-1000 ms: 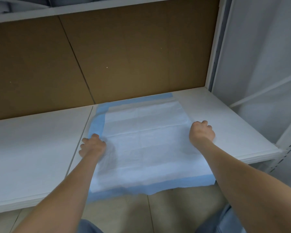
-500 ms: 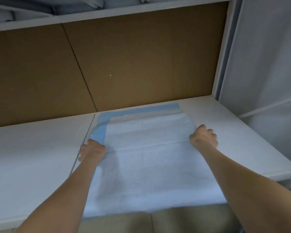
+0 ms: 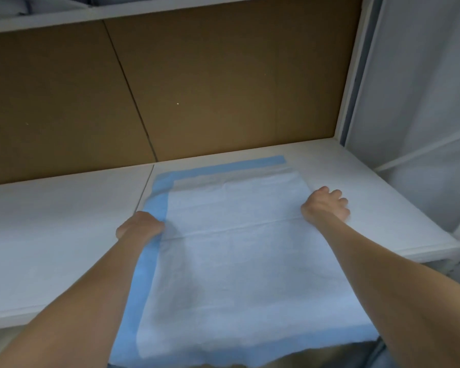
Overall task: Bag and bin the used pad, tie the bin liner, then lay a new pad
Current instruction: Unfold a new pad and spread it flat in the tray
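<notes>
A white pad (image 3: 237, 248) with a blue border is lying spread on the right half of the white shelf (image 3: 51, 235). Its far edge is sitting just short of the brown cardboard back panel (image 3: 223, 88), and its near edge is hanging over the shelf's front edge, where the bottom of the view is cutting it off.

The left hand (image 3: 140, 225) is resting at the pad's left blue border. Its fingers are tucked out of sight beyond the back of the hand, so I cannot tell whether it is pinching or only pressing.

The right hand (image 3: 324, 205) is sitting at the pad's right edge with knuckles up and fingers curled down over that edge, gripping it. It is hiding the border there.

Both forearms are covering the pad's near corners. Pale fabric (image 3: 422, 88) is hanging past the shelf's right end.
</notes>
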Demonstrator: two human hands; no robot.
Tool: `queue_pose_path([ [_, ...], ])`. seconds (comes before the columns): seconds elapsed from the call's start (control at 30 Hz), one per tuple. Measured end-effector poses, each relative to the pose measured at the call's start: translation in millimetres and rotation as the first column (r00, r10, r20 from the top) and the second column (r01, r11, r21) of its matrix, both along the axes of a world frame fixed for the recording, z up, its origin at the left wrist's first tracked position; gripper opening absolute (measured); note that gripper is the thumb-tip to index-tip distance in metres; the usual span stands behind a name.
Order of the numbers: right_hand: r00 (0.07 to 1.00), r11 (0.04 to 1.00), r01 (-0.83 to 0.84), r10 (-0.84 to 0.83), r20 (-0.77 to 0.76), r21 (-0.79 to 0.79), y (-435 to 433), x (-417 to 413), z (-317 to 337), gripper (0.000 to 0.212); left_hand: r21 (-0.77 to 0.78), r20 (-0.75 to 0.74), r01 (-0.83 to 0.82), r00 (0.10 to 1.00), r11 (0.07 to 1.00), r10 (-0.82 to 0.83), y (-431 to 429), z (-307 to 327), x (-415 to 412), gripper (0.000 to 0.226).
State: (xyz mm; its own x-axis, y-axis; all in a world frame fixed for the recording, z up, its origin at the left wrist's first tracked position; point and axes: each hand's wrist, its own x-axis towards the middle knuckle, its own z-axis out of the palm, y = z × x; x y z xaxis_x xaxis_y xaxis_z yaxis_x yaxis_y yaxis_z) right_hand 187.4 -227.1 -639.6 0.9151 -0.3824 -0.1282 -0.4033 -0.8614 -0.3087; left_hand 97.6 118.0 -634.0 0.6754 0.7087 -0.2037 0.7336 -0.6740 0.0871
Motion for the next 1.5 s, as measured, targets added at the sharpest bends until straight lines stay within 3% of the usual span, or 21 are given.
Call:
queue_pose_path([
  [0.17,0.992,0.993,-0.116,0.115,0.042,0.030,10.9,4.3,-6.8,0.045,-0.132,0.167,0.028,0.986,0.991,-0.006,-3.6,-2.0,10.9,0.064],
  [0.33,0.996,0.996,-0.045,0.051,0.072,-0.075,11.8,10.0,-6.0,0.045,0.016,0.121,-0.006,0.993,1.000,0.004,-10.2,2.9,20.5,0.051],
  [0.47,0.912,0.921,-0.349,0.376,0.163,-0.175,25.8,28.0,-3.9,0.043,0.215,0.116,0.283,0.943,0.935,-0.312,-20.1,9.9,46.7,0.040],
  [0.57,0.824,0.827,-0.528,0.554,0.118,-0.194,46.5,42.3,-1.6,0.043,0.196,0.135,0.466,0.858,0.863,-0.495,-31.4,5.6,73.4,0.043],
  [0.67,0.766,0.756,-0.606,0.639,0.076,-0.249,61.6,54.9,-6.0,0.040,0.153,0.096,0.560,0.812,0.815,-0.576,-40.9,-5.5,93.2,0.047],
  [0.93,0.794,0.748,-0.586,0.607,-0.038,-0.311,73.8,86.7,-11.7,0.039,0.111,0.008,0.580,0.811,0.807,-0.585,-34.3,-9.3,123.1,0.033],
  [1.33,0.765,0.711,-0.600,0.644,-0.004,-0.368,71.7,99.5,-10.7,0.041,0.102,-0.038,0.641,0.767,0.761,-0.641,-23.7,2.9,125.3,0.037],
  [1.5,0.748,0.721,-0.627,0.663,0.033,-0.295,65.9,94.0,22.0,0.041,0.112,-0.011,0.601,0.797,0.792,-0.603,-30.3,31.9,118.6,0.038],
])
